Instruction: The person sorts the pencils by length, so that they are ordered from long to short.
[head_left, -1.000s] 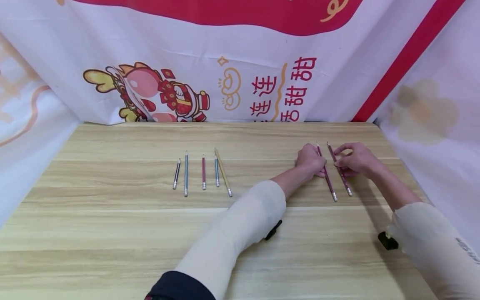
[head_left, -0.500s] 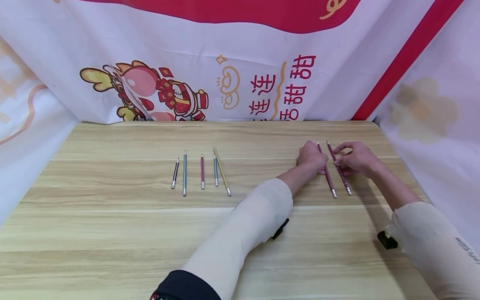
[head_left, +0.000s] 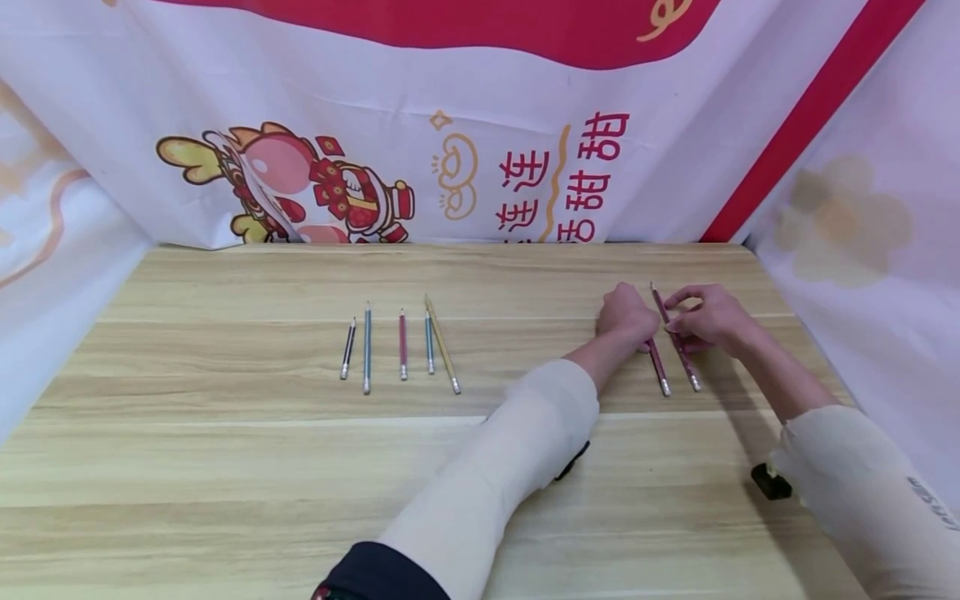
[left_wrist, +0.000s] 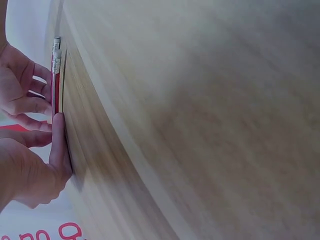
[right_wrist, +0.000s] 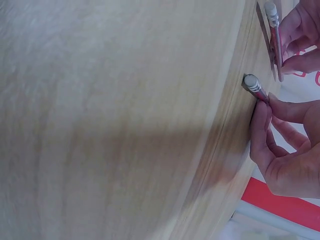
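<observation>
In the head view two dark red pencils with white erasers lie side by side at the right of the table, erasers toward me. My left hand (head_left: 626, 317) pinches the left red pencil (head_left: 657, 367), covering its pointed end. In the left wrist view, fingers of that hand wrap the pencil shaft (left_wrist: 56, 90) near the tabletop. Just to the right, my right hand (head_left: 708, 318) holds the other red pencil (head_left: 684, 357) between thumb and fingers. The right wrist view shows this grip close below the eraser end (right_wrist: 254, 85), with the left hand (right_wrist: 305, 40) beyond.
Left of centre lie a short dark pencil (head_left: 348, 348), a long blue pencil (head_left: 367, 350), a short pink-red pencil (head_left: 402, 346), a short blue pencil (head_left: 430, 346) and a long yellow pencil (head_left: 444, 348). A printed cloth (head_left: 450, 83) hangs behind the wooden table (head_left: 225, 467).
My left hand has shifted slightly right over its red pencil, whose tip is now hidden behind the hand. The right hand and the pencils at left stay about where they were.
</observation>
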